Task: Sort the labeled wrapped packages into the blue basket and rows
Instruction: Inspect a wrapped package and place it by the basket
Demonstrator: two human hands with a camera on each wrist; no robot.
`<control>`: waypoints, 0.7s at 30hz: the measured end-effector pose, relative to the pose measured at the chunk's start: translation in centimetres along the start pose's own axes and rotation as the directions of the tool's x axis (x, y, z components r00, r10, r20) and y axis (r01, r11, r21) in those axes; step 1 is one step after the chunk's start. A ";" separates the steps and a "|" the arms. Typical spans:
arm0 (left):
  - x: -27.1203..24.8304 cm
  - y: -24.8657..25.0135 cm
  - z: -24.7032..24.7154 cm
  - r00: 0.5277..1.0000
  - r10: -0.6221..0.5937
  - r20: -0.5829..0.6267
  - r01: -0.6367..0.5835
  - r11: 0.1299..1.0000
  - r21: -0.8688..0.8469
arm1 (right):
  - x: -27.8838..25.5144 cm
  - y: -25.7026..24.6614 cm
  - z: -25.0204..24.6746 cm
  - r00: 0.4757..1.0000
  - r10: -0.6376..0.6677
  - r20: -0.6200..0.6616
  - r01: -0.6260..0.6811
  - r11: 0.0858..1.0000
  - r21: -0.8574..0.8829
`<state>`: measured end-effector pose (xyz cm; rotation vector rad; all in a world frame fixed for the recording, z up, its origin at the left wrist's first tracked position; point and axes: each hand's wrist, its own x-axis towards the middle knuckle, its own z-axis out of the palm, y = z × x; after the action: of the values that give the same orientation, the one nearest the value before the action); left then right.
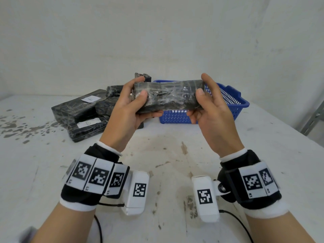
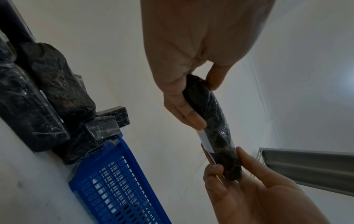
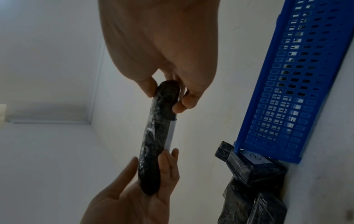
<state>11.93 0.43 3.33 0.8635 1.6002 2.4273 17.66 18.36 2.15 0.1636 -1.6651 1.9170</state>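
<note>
Facing away, held package's label (image 2: 205, 141)

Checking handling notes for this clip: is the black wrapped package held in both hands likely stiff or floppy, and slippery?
The held package probably is fairly stiff: it spans between left hand and right hand without sagging, gripped only at its ends. Its glossy clear wrap may be somewhat slippery. Flat-sided, it seems unlikely to roll.

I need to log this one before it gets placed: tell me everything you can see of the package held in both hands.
The held package is a flat, oblong block in crinkled black wrap under glossy clear film. The left hand and right hand each grip one end, holding it lengthwise above the table, in front of the blue basket. A white label strip lies on the face turned away from the head camera; its writing cannot be seen.
</note>
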 end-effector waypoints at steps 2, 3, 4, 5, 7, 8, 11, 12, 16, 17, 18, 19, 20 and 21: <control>0.0 -0.1 0.0 1.000 0.005 0.004 -0.005 1.000 0.028 | -0.1 -0.1 0.0 1.000 0.014 -0.007 -0.014 1.000 0.001; -0.1 -0.2 0.1 1.000 0.012 0.005 -0.012 0.999 0.048 | -0.1 -0.2 0.1 1.000 0.017 -0.002 -0.017 1.000 -0.001; -0.1 -0.2 0.1 1.000 0.018 0.004 -0.019 0.998 0.066 | -0.2 -0.2 0.2 1.000 0.021 0.002 -0.021 1.000 -0.004; -0.2 -0.3 0.1 1.000 0.029 0.002 -0.029 0.996 0.086 | -0.3 -0.2 0.3 1.000 0.021 0.004 -0.021 1.000 -0.008; -0.3 -0.4 0.2 0.998 0.058 -0.002 -0.057 0.988 0.143 | -0.4 -0.1 0.4 1.000 0.013 0.005 -0.013 0.999 -0.046; -0.4 -0.4 0.2 0.998 0.070 -0.006 -0.068 0.984 0.166 | -0.6 -0.1 0.6 1.000 0.005 0.007 -0.005 0.997 -0.079; -0.5 -0.5 0.3 0.995 0.078 -0.055 -0.063 0.970 0.233 | -0.8 0.0 1.0 1.000 -0.020 0.020 0.022 0.992 -0.128; -0.4 -0.6 0.2 0.994 0.076 -0.074 -0.055 0.964 0.261 | -0.9 0.1 1.0 0.999 -0.030 0.022 0.033 0.989 -0.145; -0.4 -0.6 0.1 0.996 0.046 -0.073 -0.022 0.953 0.301 | -1.1 0.1 1.2 0.999 -0.038 0.034 0.043 0.987 -0.154; -0.4 -0.6 0.1 0.997 0.049 -0.062 -0.028 0.951 0.307 | -1.1 0.0 1.3 0.999 -0.044 0.027 0.047 0.988 -0.147; -0.4 -0.5 0.2 0.997 0.058 -0.054 -0.038 0.949 0.314 | -1.2 -0.1 1.4 0.998 -0.054 0.016 0.055 0.988 -0.145; -0.4 -0.6 0.3 0.997 0.067 -0.050 -0.048 0.948 0.316 | -1.2 -0.1 1.4 0.998 -0.064 0.007 0.065 0.987 -0.144; -0.4 -0.6 0.4 0.996 0.072 -0.047 -0.054 0.949 0.310 | -1.2 -0.1 1.5 0.997 -0.071 0.002 0.071 0.988 -0.140; -0.4 -0.6 0.4 0.996 0.076 -0.047 -0.059 0.953 0.299 | -1.2 -0.1 1.5 0.997 -0.076 0.001 0.075 0.989 -0.129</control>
<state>12.38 0.91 2.73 0.9106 2.0269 2.3091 18.27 16.53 2.03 0.1689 -1.7488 1.7474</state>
